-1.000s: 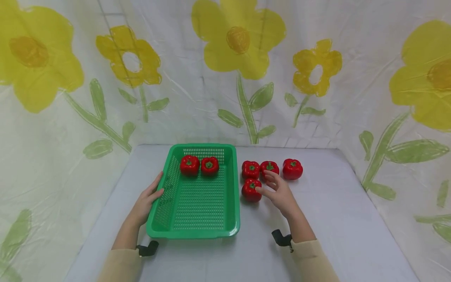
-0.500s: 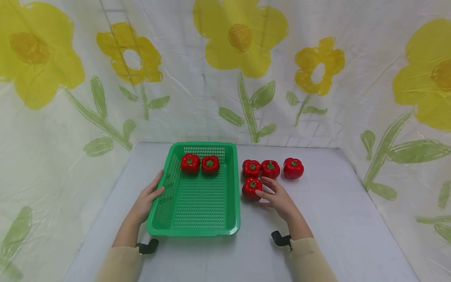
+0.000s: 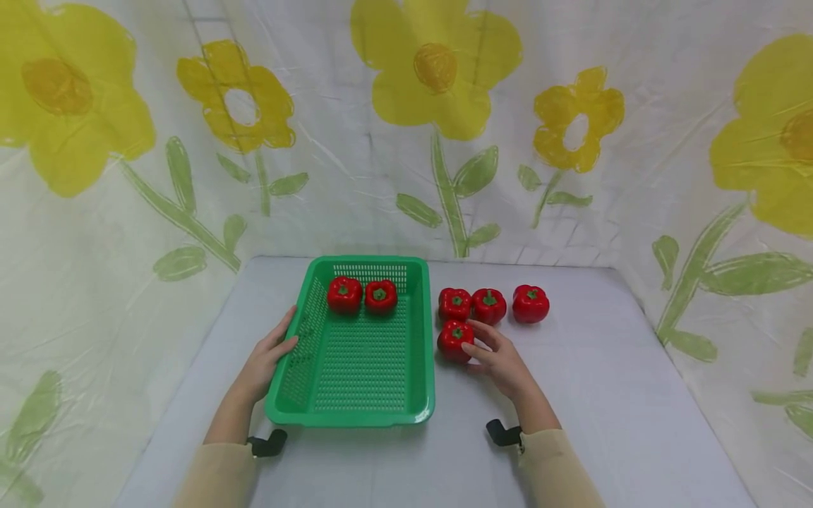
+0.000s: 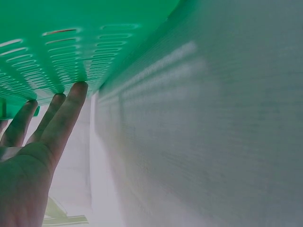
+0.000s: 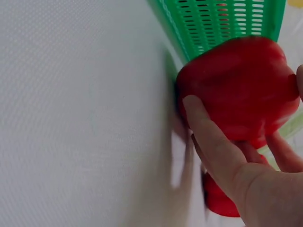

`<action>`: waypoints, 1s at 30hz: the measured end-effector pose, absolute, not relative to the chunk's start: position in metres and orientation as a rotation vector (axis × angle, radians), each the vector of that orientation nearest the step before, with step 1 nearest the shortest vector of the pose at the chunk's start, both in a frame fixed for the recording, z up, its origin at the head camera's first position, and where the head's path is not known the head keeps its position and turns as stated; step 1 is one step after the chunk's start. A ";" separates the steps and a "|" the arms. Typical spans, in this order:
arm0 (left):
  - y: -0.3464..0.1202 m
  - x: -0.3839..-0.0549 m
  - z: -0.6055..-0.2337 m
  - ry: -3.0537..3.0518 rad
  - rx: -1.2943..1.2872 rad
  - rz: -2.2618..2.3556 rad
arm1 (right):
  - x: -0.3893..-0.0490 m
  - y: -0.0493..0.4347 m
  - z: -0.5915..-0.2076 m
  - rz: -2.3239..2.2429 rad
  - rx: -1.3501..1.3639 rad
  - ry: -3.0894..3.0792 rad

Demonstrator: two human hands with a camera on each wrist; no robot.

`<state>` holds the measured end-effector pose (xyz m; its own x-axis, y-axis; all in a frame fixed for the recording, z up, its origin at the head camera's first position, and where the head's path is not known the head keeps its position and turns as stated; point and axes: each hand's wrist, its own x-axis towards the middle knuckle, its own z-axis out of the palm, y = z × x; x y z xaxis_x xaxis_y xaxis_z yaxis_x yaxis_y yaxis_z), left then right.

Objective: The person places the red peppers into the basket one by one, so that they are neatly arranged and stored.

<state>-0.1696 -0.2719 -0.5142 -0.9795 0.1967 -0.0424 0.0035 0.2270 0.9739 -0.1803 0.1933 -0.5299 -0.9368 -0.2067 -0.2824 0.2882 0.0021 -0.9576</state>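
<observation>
Probably light, firm and slick, the nearest pepper [image 3: 454,343] on the surface [image 3: 610,409] beside the basket [image 3: 349,420] suits a hold round its sides, where the right grip [image 3: 500,361] clasps it while the left grip [image 3: 262,361] holds the basket.

i'm in a curtained booth, room type unclear: flower-printed sheeting [image 3: 343,190] walls three sides of my pale table [image 3: 394,466].

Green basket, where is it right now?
In the head view, the green basket is left of centre, with the left hand at its left rim and four red peppers to its right.
</observation>
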 end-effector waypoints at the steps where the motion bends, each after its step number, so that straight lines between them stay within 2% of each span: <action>1: -0.272 -0.170 -0.514 2.333 0.192 1.850 | -0.180 0.193 -0.530 -2.003 0.085 1.945; 30: -0.273 -0.172 -0.516 2.284 0.187 1.878 | -0.178 0.190 -0.485 -2.116 0.085 2.007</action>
<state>-0.1721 -0.2733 -0.5160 -0.9761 0.2096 -0.0577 -0.0161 0.1950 0.9807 -0.1784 0.1897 -0.4849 -0.9733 -0.1214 -0.1947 0.2008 -0.0401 -0.9788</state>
